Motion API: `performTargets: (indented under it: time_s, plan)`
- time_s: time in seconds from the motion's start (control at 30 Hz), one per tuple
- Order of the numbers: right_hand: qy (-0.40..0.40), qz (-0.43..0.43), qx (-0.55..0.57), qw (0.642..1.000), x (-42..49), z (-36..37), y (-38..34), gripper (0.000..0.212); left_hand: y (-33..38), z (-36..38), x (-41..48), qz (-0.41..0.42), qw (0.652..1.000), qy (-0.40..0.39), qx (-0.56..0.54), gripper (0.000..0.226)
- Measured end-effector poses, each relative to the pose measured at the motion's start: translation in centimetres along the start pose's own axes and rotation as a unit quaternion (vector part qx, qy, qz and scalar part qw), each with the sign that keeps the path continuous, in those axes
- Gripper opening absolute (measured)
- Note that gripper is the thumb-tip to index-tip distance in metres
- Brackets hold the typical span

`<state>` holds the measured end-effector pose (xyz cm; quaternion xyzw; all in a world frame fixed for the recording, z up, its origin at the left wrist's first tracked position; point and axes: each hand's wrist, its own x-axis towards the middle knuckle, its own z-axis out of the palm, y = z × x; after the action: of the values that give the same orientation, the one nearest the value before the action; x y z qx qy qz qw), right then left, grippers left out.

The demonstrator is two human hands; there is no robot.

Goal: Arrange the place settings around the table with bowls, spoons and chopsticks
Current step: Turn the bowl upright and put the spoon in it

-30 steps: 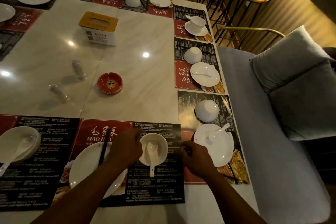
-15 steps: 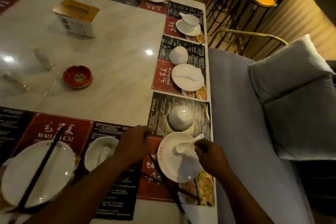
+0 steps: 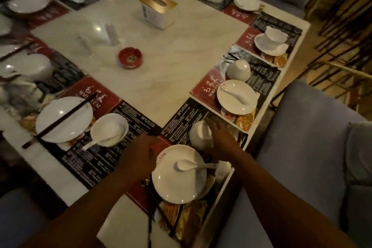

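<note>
On the nearest placemat (image 3: 181,115) stands a white plate (image 3: 177,183) with a white spoon (image 3: 191,165) lying on it. Dark chopsticks (image 3: 150,213) stick out from under the plate's near-left side. Just beyond the plate sits an upturned white bowl (image 3: 198,135). My right hand (image 3: 223,137) wraps around the bowl's right side. My left hand (image 3: 138,153) rests on the mat at the plate's left rim and holds nothing. To the left, another setting has a plate (image 3: 64,119) with chopsticks (image 3: 60,121) across it and a bowl (image 3: 109,129) with a spoon in it.
More settings line the right edge: a plate with a spoon (image 3: 237,96), an upturned bowl (image 3: 239,69), and a bowl on a saucer (image 3: 271,40). A red ashtray (image 3: 130,58), a tissue box (image 3: 158,10) and two shakers stand mid-table. A grey sofa (image 3: 302,147) borders the right.
The view swung from the left setting to the corner one. My right hand went from the spoon on the plate to the upturned bowl. The spoon now lies flat on the plate.
</note>
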<state>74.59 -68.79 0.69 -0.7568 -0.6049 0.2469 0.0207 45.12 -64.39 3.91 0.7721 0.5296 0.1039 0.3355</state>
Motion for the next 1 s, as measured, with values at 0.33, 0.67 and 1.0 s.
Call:
performTargets:
  time_s: [0.33,0.67,1.0]
  plan:
    - [-0.029,-0.006,0.114,0.993,2.1,-1.2,0.7,0.112,-1.5,0.4,-0.1,-0.017,0.998,0.03,-0.051,0.039]
    - [-0.096,0.041,0.314,0.944,5.9,-4.7,-1.3,0.069,-1.2,1.9,1.0,-0.038,0.995,0.051,-0.082,0.051]
    - [-0.308,0.117,0.315,0.89,12.1,-6.5,-1.0,0.051,4.5,6.7,7.3,-0.093,0.986,0.064,-0.122,0.057]
